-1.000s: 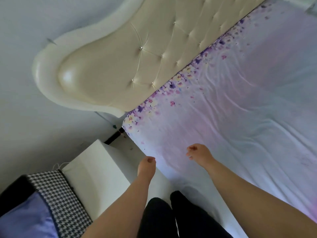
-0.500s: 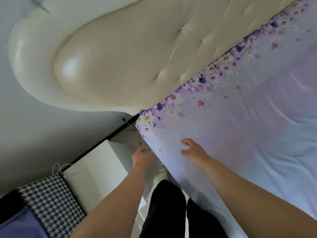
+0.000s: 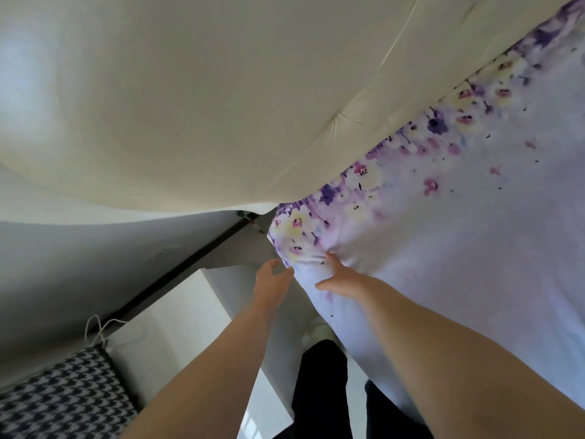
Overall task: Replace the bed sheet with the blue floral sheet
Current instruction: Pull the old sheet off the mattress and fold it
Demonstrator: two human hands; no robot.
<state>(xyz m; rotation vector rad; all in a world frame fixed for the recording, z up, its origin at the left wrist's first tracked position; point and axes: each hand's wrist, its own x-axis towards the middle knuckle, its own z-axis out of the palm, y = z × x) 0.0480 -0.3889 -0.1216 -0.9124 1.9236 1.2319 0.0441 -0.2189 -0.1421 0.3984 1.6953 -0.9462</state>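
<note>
A pale sheet [image 3: 443, 248] with purple, pink and yellow flowers along its head edge covers the mattress, filling the right of the head view. Its corner sits by the foot of the cream headboard [image 3: 190, 106]. My right hand [image 3: 340, 275] lies on top of the sheet just inside that corner, fingers spread and pointing toward the flowers. My left hand [image 3: 272, 280] is at the side edge of the mattress beside the corner, fingers relaxed and apart, holding nothing that I can see.
A white bedside cabinet [image 3: 177, 337] stands close to the left of the bed, with a houndstooth cushion [image 3: 63, 403] and a white cord [image 3: 98, 331] on it. The headboard looms very near overhead. My dark trouser legs [image 3: 319, 391] stand in the narrow gap between cabinet and mattress.
I have leaned in toward the head corner of the bed. Both hands moved forward to the flowered corner; the right hand opened from a loose curl and now lies on the sheet.
</note>
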